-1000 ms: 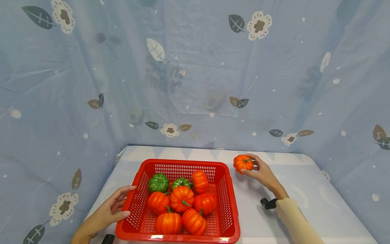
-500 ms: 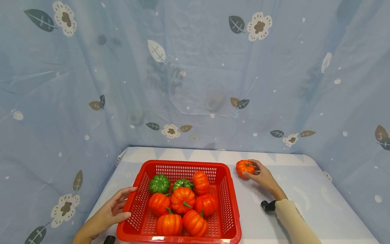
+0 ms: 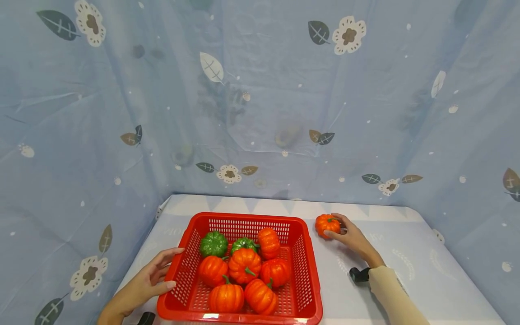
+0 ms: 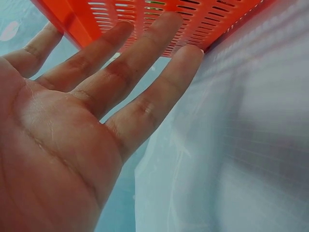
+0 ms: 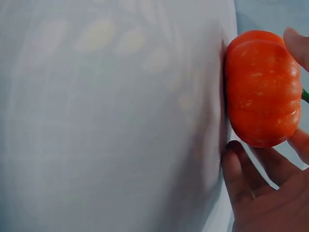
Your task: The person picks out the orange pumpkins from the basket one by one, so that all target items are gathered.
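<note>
Left hand (image 3: 149, 279) splayed against basket (image 3: 243, 217); right (image 3: 352, 237) pinches pumpkin (image 3: 326, 225).

The right hand (image 5: 273, 193) holds an orange pumpkin (image 5: 263, 89) at the right edge of the view, thumb (image 5: 298, 47) at its upper right and fingers along its lower side. The lowest fingertips reach down beside the cloth (image 5: 96, 125). The pumpkin's ribbed, glossy side faces the camera; a bit of green stem (image 5: 305, 95) pokes out at right. Pale, blurred leaf shapes pattern the cloth, and a soft shadow falls across it.
</note>
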A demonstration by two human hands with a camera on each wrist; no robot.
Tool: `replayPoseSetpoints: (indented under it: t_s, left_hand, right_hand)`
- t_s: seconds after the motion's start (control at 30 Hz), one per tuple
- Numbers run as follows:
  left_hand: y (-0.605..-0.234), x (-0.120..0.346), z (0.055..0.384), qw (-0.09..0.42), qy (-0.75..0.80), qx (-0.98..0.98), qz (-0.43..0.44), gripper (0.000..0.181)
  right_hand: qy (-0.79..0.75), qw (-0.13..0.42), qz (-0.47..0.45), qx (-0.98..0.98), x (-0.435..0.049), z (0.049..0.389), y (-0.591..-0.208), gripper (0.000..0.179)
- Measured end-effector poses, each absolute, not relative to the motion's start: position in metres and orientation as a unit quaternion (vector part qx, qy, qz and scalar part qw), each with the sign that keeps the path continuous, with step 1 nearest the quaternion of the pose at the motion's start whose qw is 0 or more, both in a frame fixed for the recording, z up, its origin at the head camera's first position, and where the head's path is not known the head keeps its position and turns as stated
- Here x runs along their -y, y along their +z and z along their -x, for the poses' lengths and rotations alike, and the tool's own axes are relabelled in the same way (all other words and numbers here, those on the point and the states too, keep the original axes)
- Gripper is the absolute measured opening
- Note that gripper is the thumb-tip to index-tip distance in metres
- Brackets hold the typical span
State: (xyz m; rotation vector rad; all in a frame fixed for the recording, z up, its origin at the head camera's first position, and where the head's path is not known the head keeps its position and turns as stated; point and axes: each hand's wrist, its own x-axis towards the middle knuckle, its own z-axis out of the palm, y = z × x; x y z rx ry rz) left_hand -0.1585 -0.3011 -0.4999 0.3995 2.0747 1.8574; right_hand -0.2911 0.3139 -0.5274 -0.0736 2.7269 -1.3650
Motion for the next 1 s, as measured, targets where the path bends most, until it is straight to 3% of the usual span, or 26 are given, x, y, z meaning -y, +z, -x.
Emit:
replayPoseSetpoints:
  t_s: [0.2,0.63,1.0]
  left_hand:
    - [-0.499,0.300,0.160,0.162,0.647,-0.731,-0.145,0.070]
    - [-0.499,0.301,0.156,0.162,0.648,-0.730,-0.143,0.069]
    - [-0.500,0.301,0.156,0.157,0.644,-0.736,-0.137,0.070]
  right_hand:
    - [-0.437,0.043,0.028,-0.898,-0.314,0.289,-0.521,0.087]
    - [-0.417,-0.050,0.121,-0.900,-0.300,0.277,-0.482,0.075]
    - [-0.412,-0.062,0.195,-0.888,-0.257,0.262,-0.445,0.068]
